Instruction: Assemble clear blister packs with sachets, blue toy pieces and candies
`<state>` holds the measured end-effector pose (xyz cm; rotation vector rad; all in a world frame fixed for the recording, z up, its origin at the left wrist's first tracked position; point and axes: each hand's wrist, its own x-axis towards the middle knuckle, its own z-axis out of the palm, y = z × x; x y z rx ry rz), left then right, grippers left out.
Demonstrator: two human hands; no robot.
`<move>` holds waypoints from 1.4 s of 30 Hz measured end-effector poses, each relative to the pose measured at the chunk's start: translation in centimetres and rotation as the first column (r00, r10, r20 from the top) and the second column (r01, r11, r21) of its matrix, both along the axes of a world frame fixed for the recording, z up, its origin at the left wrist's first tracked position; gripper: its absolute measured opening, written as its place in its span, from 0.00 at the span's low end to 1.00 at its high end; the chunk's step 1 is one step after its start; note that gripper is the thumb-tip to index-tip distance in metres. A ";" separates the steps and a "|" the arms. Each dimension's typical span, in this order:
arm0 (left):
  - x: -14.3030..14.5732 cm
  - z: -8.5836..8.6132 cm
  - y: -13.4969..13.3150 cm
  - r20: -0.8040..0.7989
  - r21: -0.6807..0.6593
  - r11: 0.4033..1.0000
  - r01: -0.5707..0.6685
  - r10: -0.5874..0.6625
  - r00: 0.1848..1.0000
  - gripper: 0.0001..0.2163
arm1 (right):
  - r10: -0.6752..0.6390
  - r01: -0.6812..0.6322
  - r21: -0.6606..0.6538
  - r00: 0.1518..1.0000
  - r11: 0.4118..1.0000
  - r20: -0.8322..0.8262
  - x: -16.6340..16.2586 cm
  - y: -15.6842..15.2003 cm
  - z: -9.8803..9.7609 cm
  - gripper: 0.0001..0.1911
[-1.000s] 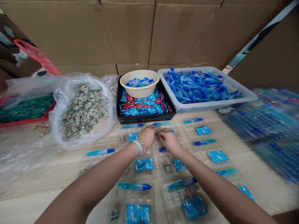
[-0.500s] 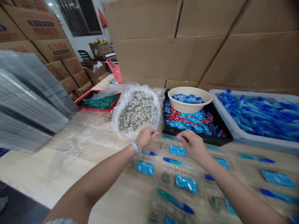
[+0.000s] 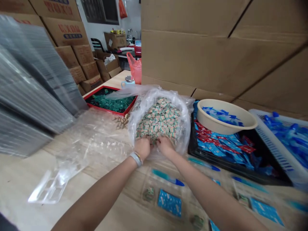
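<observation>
Fingers (image 3: 146, 139) of the left hand (image 3: 142, 148) and of the right hand (image 3: 166, 146) are bent inward at the near edge of a heap of small wrapped pieces (image 3: 158, 118), the two hands side by side with a narrow gap between them. Their tips are sunk among the pieces, so I cannot tell how far apart they stand or whether they have hold of any. A pale bangle (image 3: 136, 159) circles the left wrist.

The pieces are squarish, beige with green edges, and lie loose in a clear plastic bag (image 3: 185, 122) whose mouth is spread wide. It sits on a light wood-grain bench (image 3: 125, 211), between a red-rimmed tray (image 3: 106, 110) of green bits (image 3: 109, 102) and a black tray (image 3: 231, 167) of blue and red packets (image 3: 216, 144). A cream basin (image 3: 218, 127) rests over the black tray; a white basket (image 3: 274, 142) of blue pens stands just beyond. Near the right forearm, a clear tray carries a pen (image 3: 166, 177), a small greenish piece (image 3: 149, 193) and a blue packet (image 3: 169, 202). Crinkled clear plastic (image 3: 96, 138) covers part of the left side.

Cardboard (image 3: 183, 57) walls the bench's far side. Tall grey stacks (image 3: 36, 86) lean at left, before printed cartons (image 3: 66, 32); a dark window (image 3: 101, 11) shows behind.
</observation>
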<state>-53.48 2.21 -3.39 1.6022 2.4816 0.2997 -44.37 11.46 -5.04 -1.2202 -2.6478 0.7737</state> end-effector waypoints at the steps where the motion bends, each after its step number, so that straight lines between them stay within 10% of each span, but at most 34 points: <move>1: -0.1 -0.1 0.1 0.006 -0.005 1.000 0.007 -0.007 1.000 0.13 | -0.011 0.011 -0.017 1.000 1.000 -0.001 -0.2 0.2 -0.3 0.07; 11: -0.5 -0.3 0.2 0.049 -0.038 0.999 0.017 -0.016 0.999 0.11 | -0.081 0.074 -0.178 0.996 0.981 -0.033 -1.7 0.2 -0.7 0.05; 19: -1.6 -0.4 0.0 0.190 0.038 0.993 0.111 -0.116 0.975 0.08 | 0.124 -0.123 0.020 0.984 0.992 -0.126 0.8 -0.1 0.1 0.08; 31: -0.7 -0.7 -0.2 0.196 -0.005 0.988 0.157 -0.153 0.969 0.11 | 0.130 -0.155 -0.121 0.973 0.980 -0.191 0.7 0.1 -0.9 0.10; 42: -0.7 -0.1 0.1 0.292 0.168 0.977 0.133 -0.178 0.940 0.16 | 0.229 -0.219 0.066 0.941 0.973 -0.248 1.5 0.5 -1.2 0.13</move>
